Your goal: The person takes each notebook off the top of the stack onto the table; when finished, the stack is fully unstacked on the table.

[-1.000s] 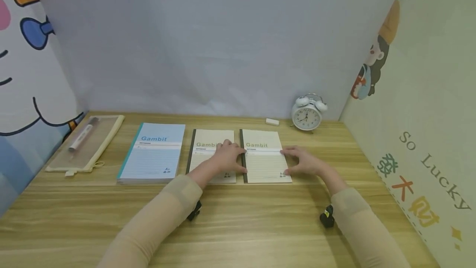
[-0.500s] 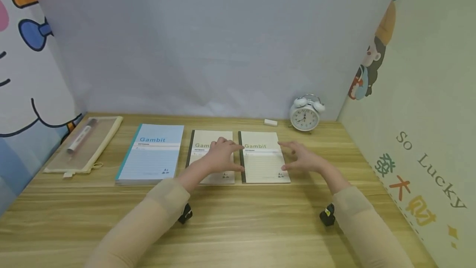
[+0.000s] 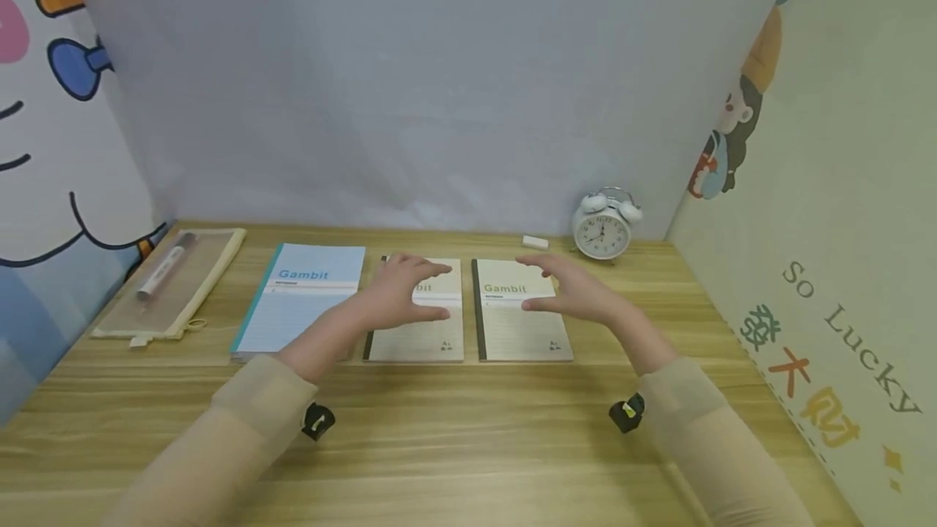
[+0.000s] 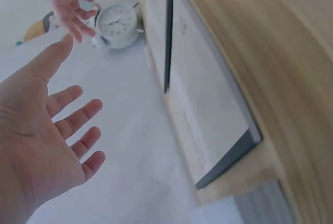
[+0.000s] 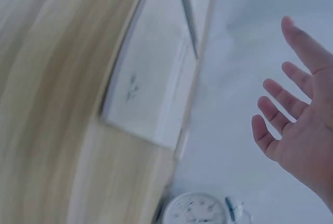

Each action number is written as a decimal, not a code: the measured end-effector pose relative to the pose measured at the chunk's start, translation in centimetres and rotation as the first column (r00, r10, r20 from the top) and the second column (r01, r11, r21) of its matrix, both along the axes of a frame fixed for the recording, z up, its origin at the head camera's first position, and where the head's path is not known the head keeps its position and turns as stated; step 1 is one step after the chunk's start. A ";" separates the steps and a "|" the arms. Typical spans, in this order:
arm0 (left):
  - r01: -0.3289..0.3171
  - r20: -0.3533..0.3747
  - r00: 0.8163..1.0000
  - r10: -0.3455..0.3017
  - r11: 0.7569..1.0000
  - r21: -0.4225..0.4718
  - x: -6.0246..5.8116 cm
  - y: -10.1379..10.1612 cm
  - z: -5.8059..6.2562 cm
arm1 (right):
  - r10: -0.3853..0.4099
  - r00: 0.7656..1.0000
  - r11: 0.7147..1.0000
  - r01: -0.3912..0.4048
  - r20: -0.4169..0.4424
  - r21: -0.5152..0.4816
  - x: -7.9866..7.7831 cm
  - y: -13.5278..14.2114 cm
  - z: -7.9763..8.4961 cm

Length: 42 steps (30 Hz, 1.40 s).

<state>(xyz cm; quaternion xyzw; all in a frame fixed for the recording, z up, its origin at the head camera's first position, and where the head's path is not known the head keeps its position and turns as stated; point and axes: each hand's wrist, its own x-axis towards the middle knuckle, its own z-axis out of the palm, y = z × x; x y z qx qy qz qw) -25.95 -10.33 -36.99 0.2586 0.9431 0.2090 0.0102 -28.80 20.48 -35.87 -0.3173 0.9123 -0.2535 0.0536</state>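
Two cream notebooks with dark spines lie flat side by side on the wooden table. Over the middle notebook [image 3: 417, 340] hovers my left hand [image 3: 398, 293], fingers spread and thumb apart, with nothing in it. My right hand [image 3: 578, 291] hangs above the upper right part of the right notebook [image 3: 516, 332], likewise holding nothing. Both palms face each other across the gap. In the left wrist view the left hand [image 4: 39, 130] is raised well off the notebook [image 4: 208, 88]. The right wrist view shows the right hand [image 5: 307, 114] lifted away from the notebook [image 5: 151, 73].
A blue notebook stack [image 3: 307, 299] lies left of the cream ones. Farther left is a mesh zip pouch [image 3: 176, 283] with a marker [image 3: 164, 271] inside. A white eraser [image 3: 535, 242] and a white alarm clock [image 3: 603, 233] are at the back right, before the wall.
Both hands have let go of the right notebook's sides and risen off the table. The left hand has moved left, the right hand slightly left and up. The notebooks stay in place.
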 end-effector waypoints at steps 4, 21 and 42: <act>-0.004 -0.015 1.000 0.004 1.000 0.008 0.3 -1.7 1.1 | -0.019 0.999 1.000 0.019 -0.025 0.004 0.1 -2.0 1.0; -0.031 -0.090 0.995 0.042 0.992 0.120 0.9 -12.6 1.1 | -0.003 0.999 0.997 -0.001 -0.054 -0.078 0.2 -12.6 1.7; -0.225 0.099 0.972 0.212 0.962 0.155 0.7 -21.2 -3.6 | 0.023 0.989 0.993 -0.006 0.148 -0.114 1.6 -22.3 -4.3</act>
